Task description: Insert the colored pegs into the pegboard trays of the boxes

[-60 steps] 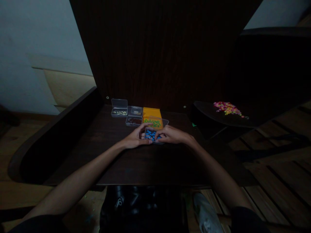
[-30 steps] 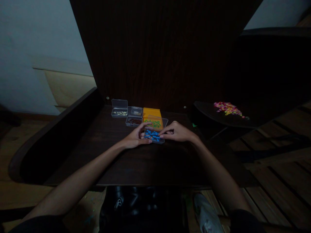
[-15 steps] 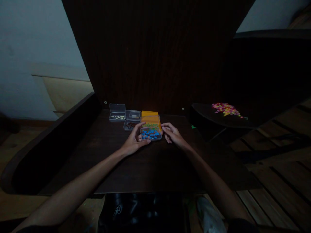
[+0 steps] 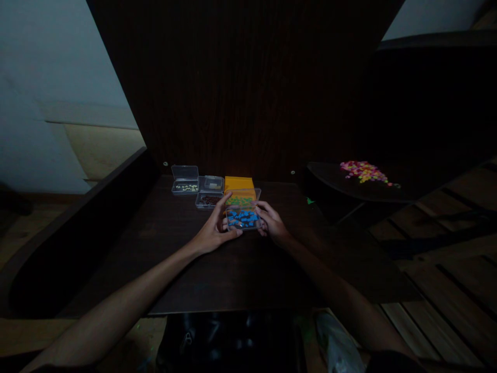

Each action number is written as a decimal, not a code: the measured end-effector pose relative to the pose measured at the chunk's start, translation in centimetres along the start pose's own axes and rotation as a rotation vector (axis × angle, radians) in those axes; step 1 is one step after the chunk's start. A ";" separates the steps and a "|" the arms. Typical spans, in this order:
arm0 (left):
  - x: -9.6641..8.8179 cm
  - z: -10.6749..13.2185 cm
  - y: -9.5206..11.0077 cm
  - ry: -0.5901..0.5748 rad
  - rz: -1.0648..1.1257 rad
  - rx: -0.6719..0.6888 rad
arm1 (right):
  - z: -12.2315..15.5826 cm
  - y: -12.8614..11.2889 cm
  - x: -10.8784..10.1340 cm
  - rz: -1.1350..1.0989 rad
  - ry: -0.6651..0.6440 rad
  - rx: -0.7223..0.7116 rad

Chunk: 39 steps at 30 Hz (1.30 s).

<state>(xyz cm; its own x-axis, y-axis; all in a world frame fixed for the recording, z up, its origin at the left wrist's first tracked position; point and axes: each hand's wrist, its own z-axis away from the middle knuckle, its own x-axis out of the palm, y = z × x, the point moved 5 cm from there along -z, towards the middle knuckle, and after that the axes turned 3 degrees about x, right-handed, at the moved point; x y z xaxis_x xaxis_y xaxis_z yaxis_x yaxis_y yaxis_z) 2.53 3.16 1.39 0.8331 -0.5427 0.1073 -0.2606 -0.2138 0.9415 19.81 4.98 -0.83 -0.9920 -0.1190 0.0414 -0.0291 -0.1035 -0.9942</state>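
A small clear plastic box [image 4: 244,226] with loose blue pieces [image 4: 244,218] is held tilted towards me above the table. My left hand [image 4: 213,233] is closed around its left side, thumb along the front edge and forefinger up by the back corner. At the right edge, my right hand [image 4: 274,224] grips with thumb and curled fingers; some of its fingertips are hidden behind the box. Behind the box, a raised clear lid [image 4: 257,194] and green pieces [image 4: 239,200] show in front of an orange-yellow packet [image 4: 238,183]. Whether that lid belongs to the held box, I cannot tell.
Left of the packet stand an open clear box with pale pieces [image 4: 185,187] and another with dark brown pieces [image 4: 209,200]. A pile of pink, red and yellow pieces [image 4: 365,171] lies on the side shelf [image 4: 330,178]. A green scrap [image 4: 309,200] sits near it.
The box has shifted slightly right and towards me. My right hand has come in from beside the box and now takes hold of its right edge.
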 end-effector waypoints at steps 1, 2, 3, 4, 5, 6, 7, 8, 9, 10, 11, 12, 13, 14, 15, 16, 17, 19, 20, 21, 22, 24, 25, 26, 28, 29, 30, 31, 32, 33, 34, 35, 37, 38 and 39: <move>0.0 0.0 0.0 -0.007 0.002 0.004 | 0.0 0.0 0.0 -0.004 0.003 0.003; 0.0 0.1 0.0 -0.013 0.001 0.007 | 0.0 0.0 0.0 -0.008 0.004 0.005; 0.0 0.1 0.0 -0.016 -0.004 0.012 | 0.1 0.0 0.1 -0.011 0.004 0.006; 0.0 0.1 0.0 -0.015 -0.016 0.022 | 0.1 0.0 0.1 -0.013 0.007 0.005; -0.1 0.1 0.0 -0.009 -0.036 0.034 | 0.1 0.0 0.1 -0.016 0.010 0.004; -0.2 0.1 0.1 0.001 -0.062 0.048 | 0.2 0.0 0.1 -0.019 0.013 0.002; -0.3 0.1 0.1 0.011 -0.091 0.059 | 0.2 0.0 0.1 -0.022 0.017 0.001; -0.5 0.1 0.2 0.022 -0.120 0.070 | 0.2 0.1 0.1 -0.027 0.021 0.001; -0.6 0.1 0.2 0.034 -0.147 0.079 | 0.1 0.2 0.0 -0.032 0.025 0.002; -0.7 0.1 0.3 0.043 -0.169 0.083 | 0.1 0.2 0.0 -0.037 0.031 0.004; -0.8 0.1 0.4 0.049 -0.184 0.086 | 0.1 0.3 0.0 -0.043 0.037 0.005; -0.9 0.0 0.4 0.057 -0.193 0.089 | 0.0 0.4 -0.1 -0.047 0.043 0.004; -1.0 0.0 0.4 0.068 -0.201 0.090 | 0.0 0.4 -0.1 -0.051 0.049 0.003; -1.1 0.0 0.4 0.079 -0.208 0.090 | 0.0 0.5 -0.2 -0.053 0.052 0.001; -1.2 0.0 0.4 0.088 -0.215 0.085 | 0.0 0.5 -0.2 -0.055 0.052 0.001; -1.3 -0.1 0.3 0.097 -0.224 0.082 | -0.1 0.5 -0.2 -0.055 0.052 0.001; -1.4 -0.1 0.2 0.105 -0.238 0.082 | -0.1 0.5 -0.2 -0.056 0.052 0.002; -1.5 -0.1 0.0 0.110 -0.277 0.095 | 0.0 0.5 -0.1 -0.061 0.052 0.001; -1.6 -0.2 -0.1 0.113 -0.302 0.107 | 0.0 0.4 -0.1 -0.064 0.055 -0.002; -1.7 -0.2 -0.1 0.117 -0.331 0.121 | 0.0 0.4 -0.1 -0.068 0.058 -0.007; -1.8 -0.2 -0.1 0.123 -0.362 0.136 | 0.1 0.3 -0.1 -0.071 0.061 -0.011; -1.9 -0.2 -0.1 0.134 -0.422 0.160 | 0.1 0.2 -0.1 -0.075 0.065 -0.017; -2.0 -0.2 -0.1 0.135 -0.445 0.166 | 0.1 0.2 -0.1 -0.077 0.066 -0.016; -2.0 -0.2 -0.1 0.135 -0.461 0.169 | 0.1 0.2 -0.1 -0.078 0.065 -0.014; -2.1 -0.2 -0.1 0.130 -0.481 0.165 | 0.1 0.3 -0.2 -0.087 0.060 -0.012; -2.1 -0.2 -0.1 0.126 -0.487 0.160 | 0.1 0.3 -0.2 -0.092 0.056 -0.012; -2.0 -0.2 -0.1 0.123 -0.492 0.153 | 0.1 0.4 -0.2 -0.098 0.052 -0.014; -2.0 -0.2 -0.1 0.121 -0.498 0.147 | 0.0 0.4 -0.2 -0.102 0.049 -0.015; -2.0 -0.2 -0.1 0.119 -0.504 0.140 | 0.0 0.4 -0.2 -0.105 0.048 -0.016; -2.0 -0.2 -0.1 0.119 -0.511 0.134 | 0.0 0.4 -0.2 -0.105 0.049 -0.014; -2.0 -0.2 -0.1 0.120 -0.518 0.130 | 0.0 0.4 -0.2 -0.105 0.050 -0.012; -1.9 -0.1 -0.1 0.122 -0.522 0.127 | 0.0 0.5 -0.2 -0.105 0.051 -0.011; -1.9 -0.1 0.0 0.127 -0.524 0.128 | -0.1 0.5 -0.2 -0.108 0.051 -0.013; -1.9 -0.1 -0.1 0.128 -0.523 0.129 | -0.1 0.5 -0.2 -0.111 0.051 -0.014; -1.9 -0.1 -0.1 0.130 -0.520 0.132 | -0.1 0.6 -0.2 -0.115 0.050 -0.013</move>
<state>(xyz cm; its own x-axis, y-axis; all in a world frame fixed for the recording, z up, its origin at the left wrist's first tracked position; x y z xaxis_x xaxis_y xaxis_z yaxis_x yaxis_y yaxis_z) 1.01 4.34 1.16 0.9196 -0.2350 -0.3148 0.1497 -0.5313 0.8338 20.00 5.08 -1.41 -0.9869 -0.0577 0.1508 -0.1445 -0.1005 -0.9844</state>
